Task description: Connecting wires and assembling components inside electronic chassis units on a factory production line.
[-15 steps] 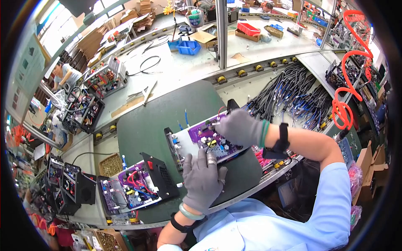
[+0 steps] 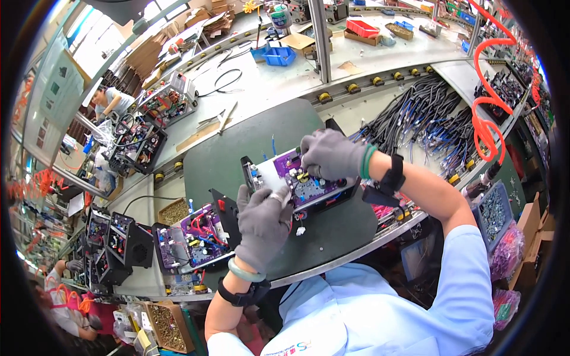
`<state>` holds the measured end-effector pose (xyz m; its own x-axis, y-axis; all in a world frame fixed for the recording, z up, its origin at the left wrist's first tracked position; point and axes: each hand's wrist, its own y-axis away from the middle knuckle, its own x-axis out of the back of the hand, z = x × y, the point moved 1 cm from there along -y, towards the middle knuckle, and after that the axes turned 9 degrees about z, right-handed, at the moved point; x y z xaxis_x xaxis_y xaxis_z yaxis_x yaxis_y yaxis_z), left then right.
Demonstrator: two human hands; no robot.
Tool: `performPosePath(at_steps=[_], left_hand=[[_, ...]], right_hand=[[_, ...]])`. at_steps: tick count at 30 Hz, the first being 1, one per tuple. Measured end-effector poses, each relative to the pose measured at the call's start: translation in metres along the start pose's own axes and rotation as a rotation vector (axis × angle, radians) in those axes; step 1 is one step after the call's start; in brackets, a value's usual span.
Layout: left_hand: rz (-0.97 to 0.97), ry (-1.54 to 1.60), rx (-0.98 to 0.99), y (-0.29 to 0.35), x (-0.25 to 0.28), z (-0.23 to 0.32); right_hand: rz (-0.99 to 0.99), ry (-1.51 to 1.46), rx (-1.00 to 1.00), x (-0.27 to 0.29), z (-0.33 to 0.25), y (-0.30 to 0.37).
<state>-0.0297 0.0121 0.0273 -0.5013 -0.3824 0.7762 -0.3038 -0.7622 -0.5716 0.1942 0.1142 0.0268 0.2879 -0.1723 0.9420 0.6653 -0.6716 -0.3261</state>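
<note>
An open chassis with a purple circuit board (image 2: 314,188) lies on the dark green mat (image 2: 237,151) in front of me. My right hand (image 2: 335,155), in a grey glove, is over the far right part of that board. Its fingers are curled together, and whatever they pinch is hidden. My left hand (image 2: 261,228), also gloved, is at the chassis's near left edge, with fingers bent inward near the bare metal plate (image 2: 267,178). What is between them cannot be made out. A small white connector (image 2: 301,230) hangs below the near edge.
A second chassis with a purple board (image 2: 199,234) and a black panel sits left of my left hand. Black cables (image 2: 409,124) lie bundled at the right. A coiled orange air hose (image 2: 490,133) hangs there. Black units (image 2: 122,246) stand far left. A co-worker (image 2: 113,101) is beyond.
My left hand has moved left along the chassis's near edge and its fingers have curled in. My right hand remains over the board, its fingers turned lower. The view has shifted.
</note>
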Motion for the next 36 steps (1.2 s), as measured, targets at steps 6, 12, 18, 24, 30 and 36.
performPosePath(at_steps=[6,12,18,24,30,36], left_hand=[[-0.095,0.101,0.097,-0.025,0.007,-0.005],[-0.554,0.104,0.06,-0.045,0.007,-0.015],[-0.192,0.251,0.197,-0.047,0.031,-0.047],[-0.044,0.133,0.196,-0.07,-0.032,-0.064],[-0.121,0.451,0.519,-0.063,-0.053,-0.075],[-0.092,0.447,0.502,-0.061,-0.055,-0.076]], right_hand=[[-0.157,-0.001,-0.067,0.013,-0.015,-0.016],[0.075,-0.361,0.04,0.033,-0.061,0.005],[0.257,-0.524,0.055,0.028,-0.075,0.037],[0.365,-0.52,0.079,-0.037,-0.087,0.032],[0.259,-0.966,-0.327,-0.047,-0.067,0.0],[0.099,-1.086,-0.369,-0.035,-0.067,-0.001]])
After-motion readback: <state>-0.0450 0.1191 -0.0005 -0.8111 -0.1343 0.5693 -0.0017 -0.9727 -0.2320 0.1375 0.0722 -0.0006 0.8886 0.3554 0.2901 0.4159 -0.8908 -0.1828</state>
